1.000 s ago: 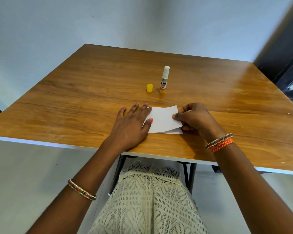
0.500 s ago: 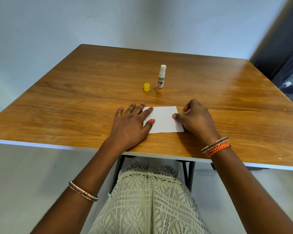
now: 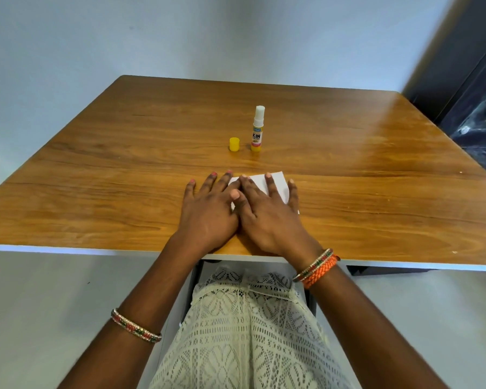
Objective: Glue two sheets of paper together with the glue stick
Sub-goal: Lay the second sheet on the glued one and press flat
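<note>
Both hands lie flat with fingers spread, the left hand point(image 3: 208, 211) beside the right hand point(image 3: 267, 214), pressing the white rectangular paper sheets point(image 3: 277, 182) against the wooden table point(image 3: 124, 169), likely to bond them, the uncapped yellow-and-white glue stick point(image 3: 257, 129) upright beyond

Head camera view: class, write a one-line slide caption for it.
Both hands, left and right, press flat on white paper; uncapped glue stick stands behind.

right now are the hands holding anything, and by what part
Nothing is gripped. Both hands, left and right, lie flat, palms down on the paper, pressing its top face.
</note>
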